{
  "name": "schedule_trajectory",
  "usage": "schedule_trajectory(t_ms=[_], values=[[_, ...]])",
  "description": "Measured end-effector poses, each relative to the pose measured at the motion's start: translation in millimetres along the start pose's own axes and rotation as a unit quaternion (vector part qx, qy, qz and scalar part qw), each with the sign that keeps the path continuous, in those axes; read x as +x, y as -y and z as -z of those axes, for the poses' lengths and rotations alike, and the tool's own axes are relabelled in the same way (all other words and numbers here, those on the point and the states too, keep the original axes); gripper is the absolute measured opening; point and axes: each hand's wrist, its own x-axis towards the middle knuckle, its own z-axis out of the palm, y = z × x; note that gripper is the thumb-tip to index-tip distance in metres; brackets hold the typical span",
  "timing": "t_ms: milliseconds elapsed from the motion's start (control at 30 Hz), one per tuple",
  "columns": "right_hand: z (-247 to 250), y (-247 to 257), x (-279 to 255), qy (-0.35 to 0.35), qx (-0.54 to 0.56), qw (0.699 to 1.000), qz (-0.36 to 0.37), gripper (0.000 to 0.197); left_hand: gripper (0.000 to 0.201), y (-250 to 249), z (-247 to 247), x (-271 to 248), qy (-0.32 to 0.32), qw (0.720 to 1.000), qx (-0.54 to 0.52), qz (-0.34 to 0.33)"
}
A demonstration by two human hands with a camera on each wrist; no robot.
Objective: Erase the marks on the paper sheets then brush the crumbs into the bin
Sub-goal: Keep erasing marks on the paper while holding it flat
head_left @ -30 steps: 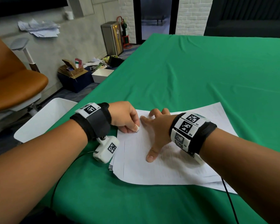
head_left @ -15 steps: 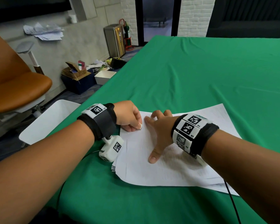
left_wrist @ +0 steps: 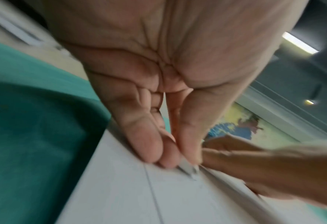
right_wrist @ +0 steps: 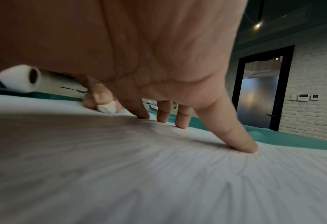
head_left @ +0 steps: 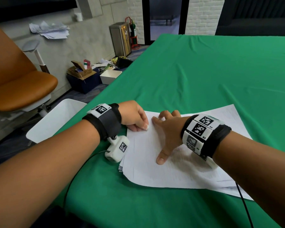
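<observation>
Both hands are engaged at mid-frame: a small white eraser is pinched by the left hand, while the thin, easily creased paper sheets are pinned flat by the spread right hand, best braced beside the rubbing.

Eraser mostly hidden in left hand, marks on paper sheets too faint

Right wristband tags read R3, R4
</observation>
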Motion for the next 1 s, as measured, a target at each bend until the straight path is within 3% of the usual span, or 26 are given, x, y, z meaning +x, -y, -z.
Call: schedule_trajectory(t_ms=[67,133,200,300,333,500,600,767,867,1000], values=[[0.4,0.2,-0.1,0.003,-0.001,1.0,0.0,0.151,0.008,2.5,3.7,5.8,-0.059,0.998,-0.018,0.003],[1.0,0.4,0.1,0.005,0.002,1.0,0.0,0.151,0.01,3.1,4.7,7.0,-0.075,0.997,-0.013,-0.002],[1.6,1.2,0.2,0.005,0.004,1.0,0.0,0.15,0.013,2.9,2.5,0.2,-0.032,0.999,0.002,-0.011],[1.1,1.3,-0.5,-0.001,0.003,1.0,0.0,0.148,0.016,-0.7,-3.1,-13.2,0.089,0.995,0.039,-0.013],[0.7,0.6,-0.1,-0.005,0.006,1.0,0.0,0.149,0.015,-2.5,-3.3,-13.5,0.098,0.994,0.048,-0.016],[-4.0,-1.7,2.8,-0.019,0.041,0.999,0.003,0.168,0.009,0.6,10.3,2.4,-0.044,0.998,0.05,-0.009],[-3.8,-2.7,3.3,-0.021,0.053,0.998,0.006,0.164,0.005,5.1,20.6,3.2,-0.105,0.993,0.047,-0.023],[-1.2,-2.6,1.8,-0.009,0.03,0.999,0.02,0.148,0.01,3.8,22.9,-5.6,-0.093,0.995,0.017,-0.032],[-1.9,-3.5,3.9,0.001,0.034,0.999,0.037,0.15,0.015,0.0,13.3,-7.2,-0.076,0.997,0.016,-0.015],[-3.8,-4.7,7.2,0.014,0.038,0.998,0.037,0.156,0.003,-1.7,3.1,-4.9,-0.069,0.997,0.021,-0.011]])
